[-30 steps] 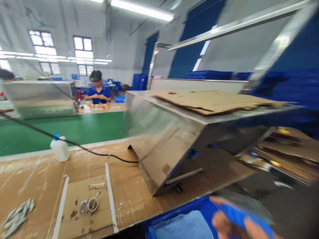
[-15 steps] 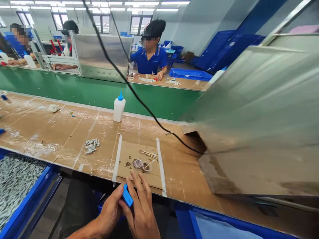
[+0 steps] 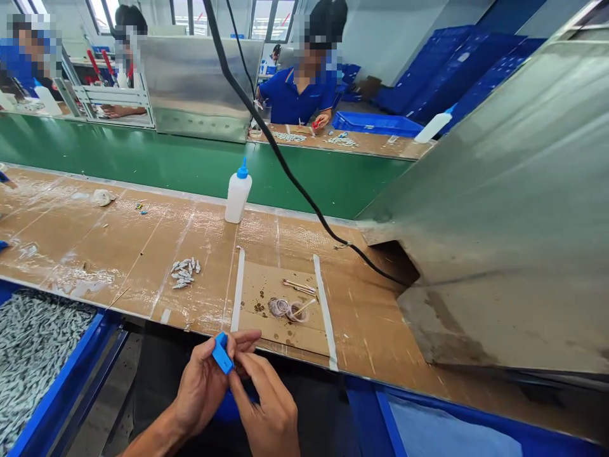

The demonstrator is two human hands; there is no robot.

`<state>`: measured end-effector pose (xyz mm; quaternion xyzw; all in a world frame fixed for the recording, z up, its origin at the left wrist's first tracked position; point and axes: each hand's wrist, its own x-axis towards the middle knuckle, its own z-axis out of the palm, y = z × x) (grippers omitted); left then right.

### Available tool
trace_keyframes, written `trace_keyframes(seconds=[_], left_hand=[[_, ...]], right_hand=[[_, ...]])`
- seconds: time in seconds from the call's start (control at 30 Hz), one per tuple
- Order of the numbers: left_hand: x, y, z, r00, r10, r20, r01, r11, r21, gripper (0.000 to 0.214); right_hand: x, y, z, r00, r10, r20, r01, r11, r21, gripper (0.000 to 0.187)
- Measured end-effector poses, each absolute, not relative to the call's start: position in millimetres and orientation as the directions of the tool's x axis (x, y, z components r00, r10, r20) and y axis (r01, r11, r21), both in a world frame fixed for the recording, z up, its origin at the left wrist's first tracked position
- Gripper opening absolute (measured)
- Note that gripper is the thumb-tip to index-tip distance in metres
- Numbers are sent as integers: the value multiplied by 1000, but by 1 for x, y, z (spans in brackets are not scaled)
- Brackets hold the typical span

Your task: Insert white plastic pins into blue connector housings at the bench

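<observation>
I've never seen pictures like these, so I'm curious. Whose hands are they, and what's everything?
They belong to a person, not a robot. Every picture comes from a camera on their head, looking forward and down. The left hand holds a blue piece; the right hand is at its lower end, but I can't tell if it grips. On the table stands a white bottle, and a pile of grey pieces lies nearer. A cardboard sheet holds small round containers and sticks.
</observation>
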<state>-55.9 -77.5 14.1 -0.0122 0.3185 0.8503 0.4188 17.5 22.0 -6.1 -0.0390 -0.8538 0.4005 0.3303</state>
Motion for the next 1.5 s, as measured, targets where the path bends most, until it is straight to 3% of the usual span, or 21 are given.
trace_keyframes(seconds=[0.2,0.37,0.5,0.6,0.93,1.13,1.37,1.5], left_hand=[[-61,-81,8,-703,688,-180,-607,-449,656,23],[-74,-101,3,-694,704,-154,-420,-221,880,37],[-75,-107,9,-704,689,-173,-345,-119,931,25],[-71,-106,8,-713,681,-168,-294,-73,953,31],[-64,-110,-3,-641,741,-199,-506,-213,836,55],[-67,-110,6,-627,726,-281,-600,-220,769,36],[-73,-108,8,-642,678,-357,-689,-306,657,56],[-75,-109,10,-627,680,-380,-708,-292,644,43]], right_hand=[[31,40,-4,-733,356,580,-188,713,-675,26],[48,65,9,-769,385,510,-177,639,-749,27],[50,68,21,-785,373,494,-211,589,-780,28],[47,60,22,-801,372,469,-206,564,-800,28],[46,41,15,-819,413,398,-186,466,-865,27],[50,41,11,-817,482,318,-107,414,-904,21],[51,37,11,-818,444,367,-168,426,-889,27],[51,37,10,-826,436,357,-158,429,-889,28]])
